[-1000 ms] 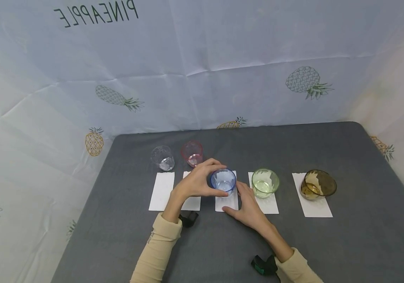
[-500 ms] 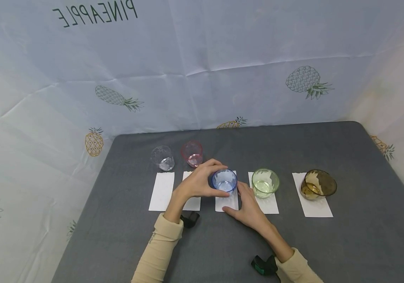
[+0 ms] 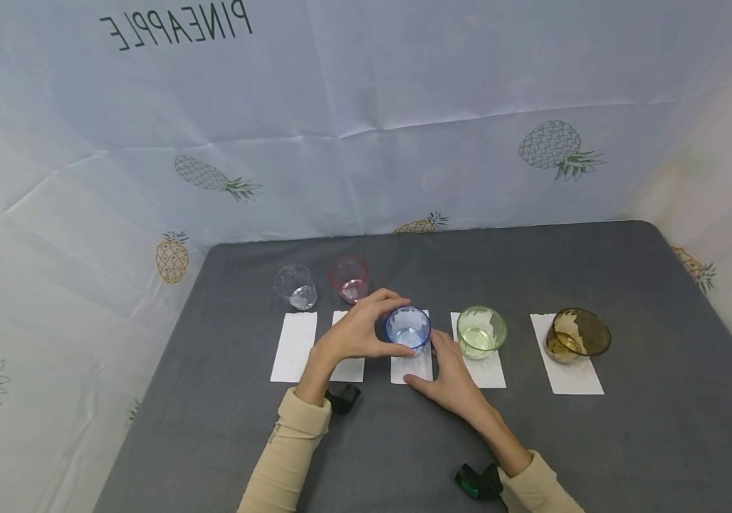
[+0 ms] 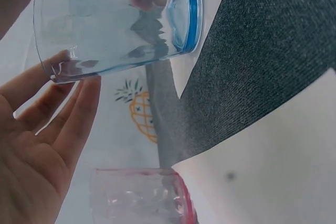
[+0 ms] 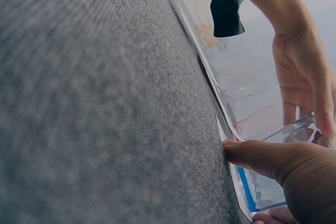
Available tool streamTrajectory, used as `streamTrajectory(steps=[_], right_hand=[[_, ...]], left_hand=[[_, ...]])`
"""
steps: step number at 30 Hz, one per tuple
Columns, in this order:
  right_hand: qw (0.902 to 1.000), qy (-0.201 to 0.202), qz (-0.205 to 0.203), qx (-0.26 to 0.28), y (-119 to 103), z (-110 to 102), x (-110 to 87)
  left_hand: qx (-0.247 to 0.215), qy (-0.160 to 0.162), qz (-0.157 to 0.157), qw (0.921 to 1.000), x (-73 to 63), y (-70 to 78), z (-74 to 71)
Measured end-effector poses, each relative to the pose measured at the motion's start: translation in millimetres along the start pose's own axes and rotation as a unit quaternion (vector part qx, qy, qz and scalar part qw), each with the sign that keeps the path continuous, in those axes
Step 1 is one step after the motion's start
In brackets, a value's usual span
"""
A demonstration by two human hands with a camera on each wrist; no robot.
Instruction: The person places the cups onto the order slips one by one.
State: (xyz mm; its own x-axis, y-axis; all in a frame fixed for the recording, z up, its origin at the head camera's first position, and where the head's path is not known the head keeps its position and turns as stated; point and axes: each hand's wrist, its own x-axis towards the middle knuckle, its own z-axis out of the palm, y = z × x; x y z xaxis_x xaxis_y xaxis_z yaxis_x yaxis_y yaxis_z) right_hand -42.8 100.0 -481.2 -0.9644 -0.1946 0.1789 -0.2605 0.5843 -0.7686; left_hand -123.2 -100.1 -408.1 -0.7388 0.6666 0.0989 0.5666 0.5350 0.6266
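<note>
A blue-tinted glass [image 3: 408, 336] stands upright over the middle white paper slip [image 3: 411, 370]. My left hand [image 3: 362, 329] holds it from the left, thumb at the near side and fingers at the far side, close to the rim. In the left wrist view the base of the blue glass [image 4: 192, 14] is right at the paper. My right hand [image 3: 453, 377] lies low at the right of the glass. Its thumb [image 5: 252, 153] touches the slip's near part in the right wrist view, while the other fingers are beside the base, partly hidden.
Clear [image 3: 297, 288] and pink [image 3: 349, 279] glasses stand behind the two left slips. A green glass [image 3: 481, 335] and an amber glass [image 3: 577, 335] stand on slips to the right. The dark grey tabletop [image 3: 404, 456] meets a pineapple-print curtain [image 3: 366, 171] at the back.
The blue glass in my left hand has shifted very slightly to the right. My right hand and the other glasses have stayed in place.
</note>
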Motion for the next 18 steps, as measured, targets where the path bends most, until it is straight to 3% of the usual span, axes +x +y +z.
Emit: streamTrajectory(steps=[18], right_hand=[[0.9991, 0.019, 0.016, 0.034, -3.1, -1.0, -1.6]], left_hand=[[-0.005, 0.007, 0.011, 0.9999, -2.5, 1.1, -0.6]])
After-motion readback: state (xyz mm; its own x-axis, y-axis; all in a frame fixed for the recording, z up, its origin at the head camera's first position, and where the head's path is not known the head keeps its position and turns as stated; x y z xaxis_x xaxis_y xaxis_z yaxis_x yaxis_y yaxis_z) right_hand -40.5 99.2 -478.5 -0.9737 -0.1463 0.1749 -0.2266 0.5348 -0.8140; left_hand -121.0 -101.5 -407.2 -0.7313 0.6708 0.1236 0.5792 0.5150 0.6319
